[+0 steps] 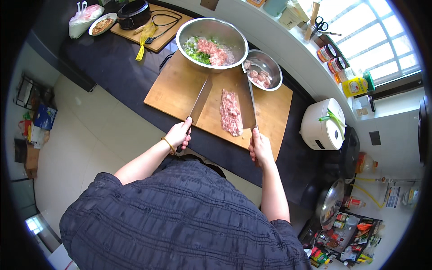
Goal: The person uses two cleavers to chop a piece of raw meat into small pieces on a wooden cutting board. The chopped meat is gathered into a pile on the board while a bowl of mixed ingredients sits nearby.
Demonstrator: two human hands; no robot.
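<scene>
My left hand [178, 134] is closed round the handle of a knife [201, 100], its blade slanting up over the wooden cutting board [168, 85]. In my right hand [261, 146] is the handle of a cleaver [247, 103], with its wide blade just right of a strip of minced meat [230, 113]. The mince lies on the board between the two blades. Beyond it stands a large steel bowl [211, 26] with chopped greens, pale chopped pieces and pink mince. To its right, a smaller steel bowl [275, 67] holds chunks of raw meat [260, 78].
A white rice cooker [321, 123] with spring onions [334, 118] on its lid stands right of the board. At the far left are a second board [168, 33], a black pot [133, 14], a plate of food [103, 24] and a plastic bag [84, 19]. Jars [326, 52] line the windowsill.
</scene>
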